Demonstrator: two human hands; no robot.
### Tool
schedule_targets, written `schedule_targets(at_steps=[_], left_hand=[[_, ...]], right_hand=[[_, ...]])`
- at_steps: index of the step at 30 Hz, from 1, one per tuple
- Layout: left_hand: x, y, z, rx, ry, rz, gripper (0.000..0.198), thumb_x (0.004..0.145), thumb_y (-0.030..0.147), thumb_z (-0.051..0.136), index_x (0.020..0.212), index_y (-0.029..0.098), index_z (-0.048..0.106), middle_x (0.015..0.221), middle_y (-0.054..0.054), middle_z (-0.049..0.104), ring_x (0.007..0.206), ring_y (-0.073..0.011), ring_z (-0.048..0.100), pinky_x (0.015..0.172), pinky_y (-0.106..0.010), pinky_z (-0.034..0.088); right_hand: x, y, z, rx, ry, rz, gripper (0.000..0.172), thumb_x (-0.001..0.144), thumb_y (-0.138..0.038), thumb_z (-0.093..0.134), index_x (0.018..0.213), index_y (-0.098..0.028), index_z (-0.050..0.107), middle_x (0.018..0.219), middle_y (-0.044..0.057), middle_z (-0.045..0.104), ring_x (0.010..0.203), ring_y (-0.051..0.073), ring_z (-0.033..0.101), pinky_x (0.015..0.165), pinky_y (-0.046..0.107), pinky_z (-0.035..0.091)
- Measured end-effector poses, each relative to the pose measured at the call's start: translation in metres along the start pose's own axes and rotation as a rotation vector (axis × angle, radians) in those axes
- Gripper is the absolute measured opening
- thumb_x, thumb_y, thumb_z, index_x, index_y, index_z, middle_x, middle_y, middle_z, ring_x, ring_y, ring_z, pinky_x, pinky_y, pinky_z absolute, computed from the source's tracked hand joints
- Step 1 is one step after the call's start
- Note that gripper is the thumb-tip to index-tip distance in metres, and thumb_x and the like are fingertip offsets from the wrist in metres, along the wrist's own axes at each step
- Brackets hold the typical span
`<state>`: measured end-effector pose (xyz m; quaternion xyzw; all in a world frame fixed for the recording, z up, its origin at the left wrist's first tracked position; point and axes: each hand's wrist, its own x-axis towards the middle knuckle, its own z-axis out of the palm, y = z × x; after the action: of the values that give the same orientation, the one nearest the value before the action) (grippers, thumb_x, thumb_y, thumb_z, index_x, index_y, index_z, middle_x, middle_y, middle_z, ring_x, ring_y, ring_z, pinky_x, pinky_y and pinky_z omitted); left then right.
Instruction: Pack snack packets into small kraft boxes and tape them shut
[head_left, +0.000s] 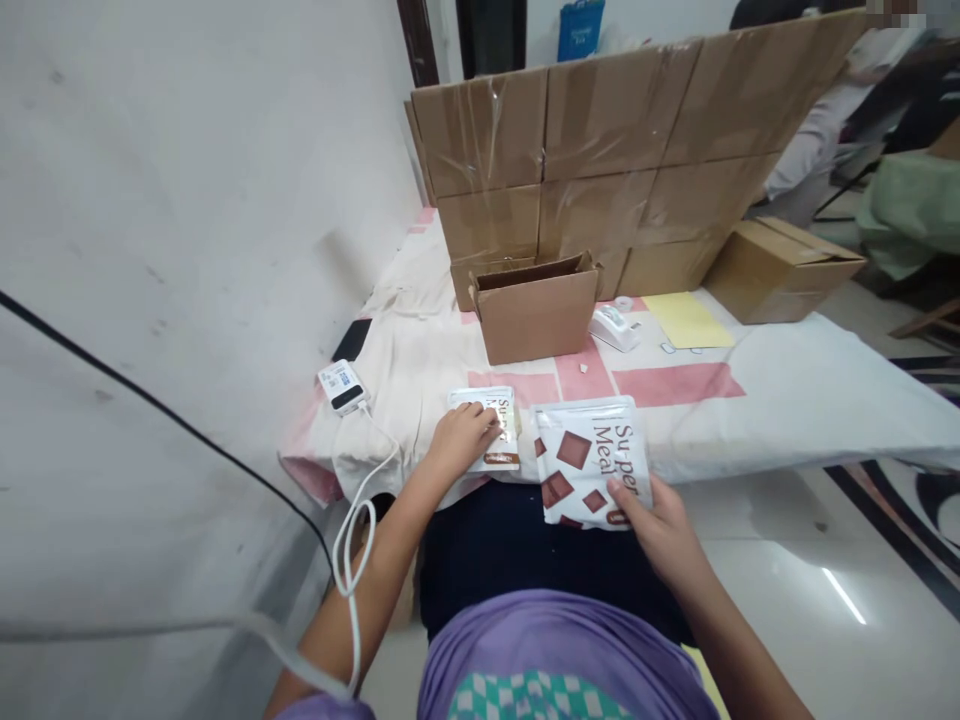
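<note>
My right hand (664, 525) holds a white food pouch (592, 462) with brown squares and the words "Super Meal", thumb on its front face. The pouch is raised in front of the table's near edge. A second, similar pouch (507, 440) lies on the table edge, and my left hand (465, 435) rests over it with fingers laid across its front. The left thumb is hidden. Behind the pouches stands a small open cardboard box (536, 320), its inside mostly out of sight.
A wall of taped cartons (600, 130) closes off the table's back. Right of the small box are a white device (615, 327), a yellow sheet (688, 320) and a carton (784, 270). A white power bank (343, 386) with a looping cable (358, 540) and a black phone (352, 340) lie left.
</note>
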<state>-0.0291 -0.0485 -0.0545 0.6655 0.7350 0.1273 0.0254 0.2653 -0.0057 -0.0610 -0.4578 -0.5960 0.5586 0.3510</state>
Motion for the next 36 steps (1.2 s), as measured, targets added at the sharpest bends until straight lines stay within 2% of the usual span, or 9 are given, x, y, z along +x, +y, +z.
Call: schedule_targets(at_steps=[4,8,11,18,22,25,29,32,36], left_hand=[[-0.011,0.003,-0.004,-0.044,0.0,0.031,0.02,0.093,0.039,0.057,0.1,0.022,0.062,0.109,-0.009,0.061,0.108,-0.0275,0.056,0.092,-0.043,0.046],[-0.03,0.002,-0.002,-0.165,-0.008,0.1,0.069,0.069,0.05,0.082,0.128,0.027,0.056,0.146,-0.011,0.047,0.138,-0.0378,0.037,0.113,-0.058,0.033],[-0.038,-0.001,0.001,-0.296,0.064,0.08,0.051,0.085,0.034,0.065,0.134,0.028,0.053,0.15,-0.007,0.046,0.147,-0.0321,0.027,0.121,-0.055,0.025],[-0.034,-0.008,0.004,-0.678,0.598,-0.376,0.049,0.1,0.053,0.031,0.127,0.017,0.052,0.123,-0.015,0.064,0.118,-0.0256,0.061,0.104,-0.042,0.048],[-0.031,-0.003,0.02,-0.851,0.848,-0.546,0.055,0.1,0.055,0.017,0.128,0.015,0.042,0.122,-0.018,0.062,0.114,-0.0238,0.064,0.096,-0.037,0.054],[-0.033,0.004,0.031,-0.884,0.946,-0.602,0.05,0.1,0.054,0.022,0.129,0.018,0.04,0.125,-0.016,0.06,0.115,-0.0222,0.063,0.099,-0.036,0.052],[-0.04,0.006,0.037,-0.825,0.944,-0.636,0.042,0.097,0.044,0.041,0.131,0.02,0.035,0.132,-0.016,0.055,0.122,-0.0211,0.058,0.105,-0.036,0.048],[-0.049,-0.002,0.034,-0.733,0.838,-0.684,0.069,0.086,0.033,0.06,0.141,0.018,0.021,0.137,-0.02,0.05,0.123,-0.023,0.057,0.104,-0.038,0.049],[-0.065,-0.022,0.02,-0.52,0.621,-0.775,0.096,0.076,0.04,0.074,0.148,0.012,0.017,0.132,-0.025,0.053,0.123,-0.0368,0.055,0.104,-0.056,0.045]], right_hand=[[-0.001,0.005,-0.002,0.046,-0.007,0.008,0.044,0.079,-0.053,0.071,0.098,-0.014,0.069,0.087,0.01,0.074,0.074,0.023,0.07,0.062,0.032,0.06],[0.002,0.01,-0.007,0.074,-0.003,0.016,0.046,0.08,-0.051,0.071,0.106,-0.014,0.069,0.093,0.01,0.075,0.079,0.023,0.071,0.067,0.031,0.06],[0.004,0.012,-0.01,0.105,0.03,0.017,0.046,0.079,-0.052,0.072,0.105,-0.014,0.069,0.095,0.011,0.075,0.079,0.023,0.071,0.067,0.031,0.059],[-0.002,0.004,-0.011,0.099,-0.019,0.002,0.046,0.081,-0.053,0.069,0.106,-0.014,0.068,0.093,0.01,0.074,0.071,0.021,0.069,0.059,0.03,0.058],[-0.005,-0.004,-0.005,0.077,-0.039,-0.031,0.043,0.082,-0.053,0.067,0.1,-0.013,0.068,0.089,0.01,0.073,0.072,0.021,0.069,0.063,0.029,0.058],[-0.006,-0.009,0.004,0.099,-0.082,-0.02,0.044,0.083,-0.052,0.066,0.103,-0.013,0.067,0.088,0.01,0.073,0.073,0.021,0.069,0.064,0.03,0.058],[-0.009,-0.01,0.016,0.118,-0.142,-0.009,0.046,0.084,-0.052,0.065,0.108,-0.012,0.067,0.093,0.011,0.073,0.075,0.023,0.07,0.061,0.03,0.058],[-0.01,-0.009,0.019,0.089,-0.163,-0.026,0.045,0.086,-0.05,0.063,0.11,-0.012,0.067,0.097,0.012,0.074,0.076,0.022,0.07,0.061,0.03,0.057],[-0.01,-0.01,0.019,0.068,-0.172,-0.035,0.044,0.086,-0.049,0.062,0.109,-0.012,0.067,0.096,0.012,0.074,0.078,0.022,0.07,0.063,0.03,0.058]])
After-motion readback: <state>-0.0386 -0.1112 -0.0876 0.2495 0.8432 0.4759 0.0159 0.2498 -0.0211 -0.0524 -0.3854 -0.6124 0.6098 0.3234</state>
